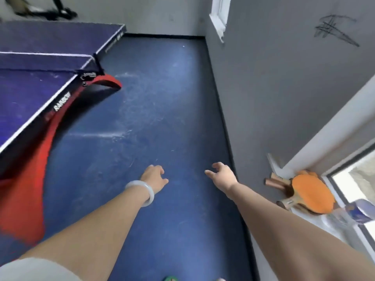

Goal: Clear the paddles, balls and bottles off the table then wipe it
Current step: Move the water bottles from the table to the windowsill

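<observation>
The blue ping-pong table (30, 94) fills the left side, its net (46, 61) running across it. Orange-faced paddles (312, 196) lie stacked on a white window sill (334, 224) at the right, wooden handles pointing left. A clear bottle with a blue label (354, 213) lies just beyond them on the sill. My left hand (154, 178), a pale bangle on its wrist, hangs over the floor with loosely curled fingers and holds nothing. My right hand (222, 174) is also empty, fingers relaxed, left of the paddles.
Blue scuffed floor (162, 118) stretches between the table and a grey wall (274, 88). The table's red frame (30, 169) slants down at the left. A small white speck, maybe a ball (183, 46), lies far off near the back wall. Dark objects (46, 11) sit beyond the table.
</observation>
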`<state>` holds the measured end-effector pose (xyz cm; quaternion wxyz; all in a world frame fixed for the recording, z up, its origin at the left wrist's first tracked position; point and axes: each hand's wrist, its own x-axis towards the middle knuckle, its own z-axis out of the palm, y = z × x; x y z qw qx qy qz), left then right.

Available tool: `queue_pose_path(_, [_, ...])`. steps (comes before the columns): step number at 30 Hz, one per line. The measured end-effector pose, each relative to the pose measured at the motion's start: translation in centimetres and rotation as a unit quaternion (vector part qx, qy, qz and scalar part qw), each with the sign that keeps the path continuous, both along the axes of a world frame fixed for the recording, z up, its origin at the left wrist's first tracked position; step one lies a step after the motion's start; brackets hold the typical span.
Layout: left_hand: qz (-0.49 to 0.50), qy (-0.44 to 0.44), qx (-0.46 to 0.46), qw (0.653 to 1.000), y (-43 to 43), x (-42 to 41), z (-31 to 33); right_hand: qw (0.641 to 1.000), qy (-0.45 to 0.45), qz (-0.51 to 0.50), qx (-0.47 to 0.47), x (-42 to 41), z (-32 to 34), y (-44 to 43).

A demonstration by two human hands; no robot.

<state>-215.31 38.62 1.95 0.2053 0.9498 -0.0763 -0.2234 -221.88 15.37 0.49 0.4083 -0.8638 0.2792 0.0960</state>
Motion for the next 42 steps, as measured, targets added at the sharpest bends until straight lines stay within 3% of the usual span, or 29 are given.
queue_pose_path(9, [0.275,-0.027,0.028,0.961,16.8,-12.9,2.4,0.963,0.007,0.268,-0.024,1.0,1.1,15.0])
queue_pose_path(12, [0.345,-0.012,0.07,0.936,20.8,-19.7,3.2,0.934,0.011,0.355,-0.032,-1.1,1.3,21.0])
queue_pose_path(22, [0.542,-0.025,0.088,0.835,33.2,-40.2,6.3,0.83,-0.017,0.557,-0.026,-13.3,4.3,41.4])
queue_pose_path(27, [0.577,-0.03,0.079,0.812,38.8,-47.6,6.7,0.802,-0.029,0.594,-0.064,-19.5,5.1,48.8])
queue_pose_path(37, [0.558,-0.024,0.049,0.828,52.2,-58.3,5.8,0.82,-0.032,0.557,-0.13,-28.8,4.9,62.2])
queue_pose_path(42, [0.567,-0.014,0.033,0.823,58.5,-60.7,5.0,0.806,-0.016,0.57,-0.16,-31.9,4.3,68.0])
